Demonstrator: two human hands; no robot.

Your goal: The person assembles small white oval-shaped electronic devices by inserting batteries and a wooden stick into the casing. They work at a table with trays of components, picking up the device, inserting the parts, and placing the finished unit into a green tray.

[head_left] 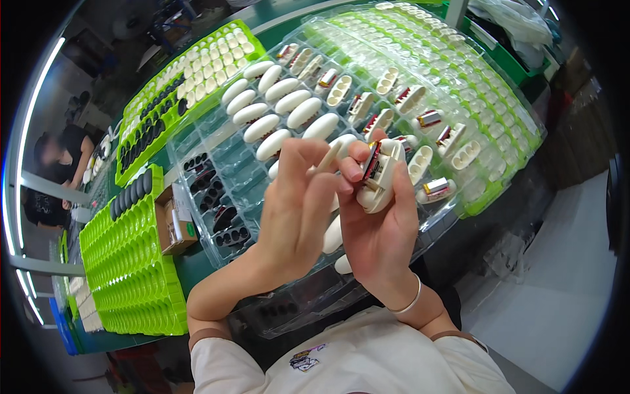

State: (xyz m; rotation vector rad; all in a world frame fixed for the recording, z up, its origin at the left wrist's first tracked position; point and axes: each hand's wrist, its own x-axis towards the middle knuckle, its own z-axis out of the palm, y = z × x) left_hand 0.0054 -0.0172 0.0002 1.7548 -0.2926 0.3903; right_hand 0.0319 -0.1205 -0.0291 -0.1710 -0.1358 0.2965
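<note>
Filling the clear tray [216,141] are white oval shells [282,105] and black parts [211,190].

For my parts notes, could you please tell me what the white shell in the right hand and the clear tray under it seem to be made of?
Shell: likely moulded plastic, smooth, slightly glossy, uniform white. Tray: thin clear formed plastic, see-through, with glare on its pocket ridges.

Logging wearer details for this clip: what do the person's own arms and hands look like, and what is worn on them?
Both forearms are bare. The left hand has no jewellery in view; the right hand has a thin silvery bangle at the wrist. Short white sleeves with brownish cuffs cover the upper arms.
</note>
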